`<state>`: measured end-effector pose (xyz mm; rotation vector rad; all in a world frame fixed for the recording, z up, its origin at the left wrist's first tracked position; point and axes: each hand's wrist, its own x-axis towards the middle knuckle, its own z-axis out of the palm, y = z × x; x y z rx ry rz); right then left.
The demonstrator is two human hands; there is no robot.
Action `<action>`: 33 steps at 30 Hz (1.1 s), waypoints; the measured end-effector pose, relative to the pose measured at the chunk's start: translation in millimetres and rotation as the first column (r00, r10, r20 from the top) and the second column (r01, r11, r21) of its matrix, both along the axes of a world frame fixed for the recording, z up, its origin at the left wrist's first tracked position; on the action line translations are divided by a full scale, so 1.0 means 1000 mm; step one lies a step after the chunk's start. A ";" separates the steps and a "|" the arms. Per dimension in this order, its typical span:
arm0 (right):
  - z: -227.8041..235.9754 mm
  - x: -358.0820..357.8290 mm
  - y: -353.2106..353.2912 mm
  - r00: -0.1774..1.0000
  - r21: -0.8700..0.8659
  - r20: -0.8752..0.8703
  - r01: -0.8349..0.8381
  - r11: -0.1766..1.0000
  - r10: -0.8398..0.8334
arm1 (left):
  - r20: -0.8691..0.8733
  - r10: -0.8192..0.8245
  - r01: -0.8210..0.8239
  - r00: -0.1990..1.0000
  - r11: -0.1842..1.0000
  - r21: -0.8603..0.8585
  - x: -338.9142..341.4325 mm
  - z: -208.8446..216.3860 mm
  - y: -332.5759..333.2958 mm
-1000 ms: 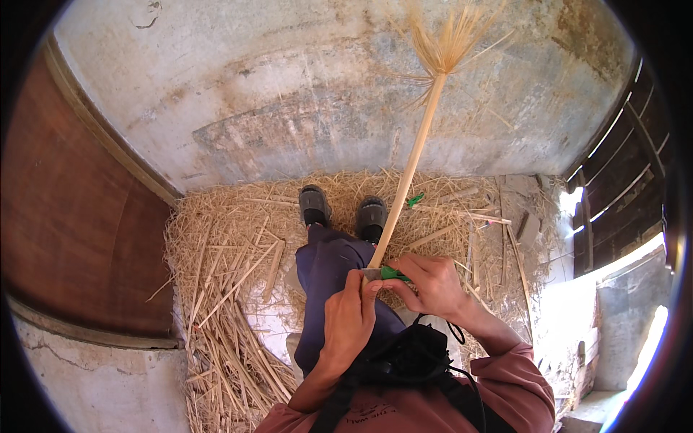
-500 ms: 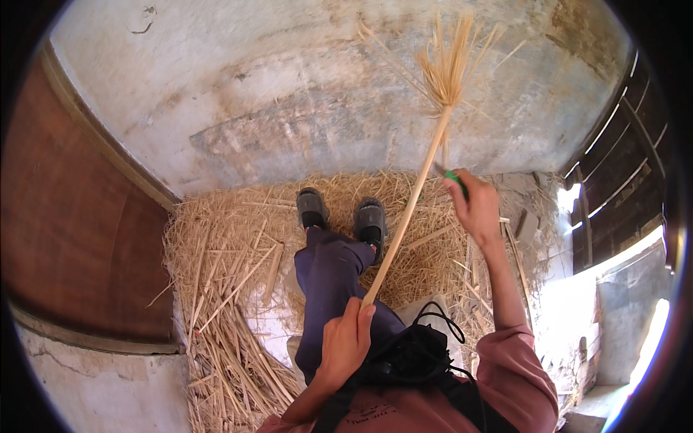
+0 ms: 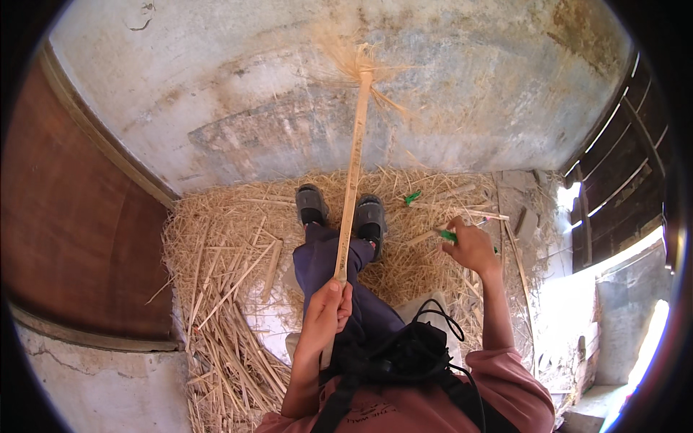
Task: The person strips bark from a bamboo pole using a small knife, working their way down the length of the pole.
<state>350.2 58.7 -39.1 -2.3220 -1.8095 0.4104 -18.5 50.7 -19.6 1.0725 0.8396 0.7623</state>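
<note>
My left hand point(image 3: 326, 315) is closed round the near end of a long flat pale stick point(image 3: 353, 173), bamboo-like, which slants up and away from me. A frayed tuft of thin shavings point(image 3: 361, 68), blurred by motion, fans out at its far end in front of the wall. To the right and apart from the stick, my right hand point(image 3: 473, 247) grips a small knife with a green handle point(image 3: 447, 235); its short blade points left over the straw.
Straw and shavings point(image 3: 426, 278) cover the floor round my feet, with a heap of cut strips point(image 3: 234, 346) at lower left. A small green object point(image 3: 412, 197) lies on the straw. Ahead stands a stained wall point(image 3: 289, 94); a brown door panel point(image 3: 86, 216) is at left, slatted boards point(image 3: 621, 173) at right.
The stick has swung left and turned to show its flat face. My left hand moved slightly left and up; my right hand drew the knife back toward me, away from the stick.
</note>
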 end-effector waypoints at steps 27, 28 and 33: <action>0.028 -0.127 0.019 0.354 0.439 -0.842 0.009 0.899 0.407 | 0.111 -0.256 0.269 0.960 0.956 -0.119 -0.019 -0.026 -0.006; 0.028 -0.128 0.020 0.330 0.431 -0.856 0.033 0.902 0.398 | 0.134 -0.252 0.268 0.958 0.956 -0.116 -0.016 -0.022 -0.005; 0.042 -0.127 0.028 0.217 0.403 -0.903 0.126 0.907 0.371 | 0.037 -0.188 0.188 0.981 0.982 0.018 0.004 -0.009 -0.002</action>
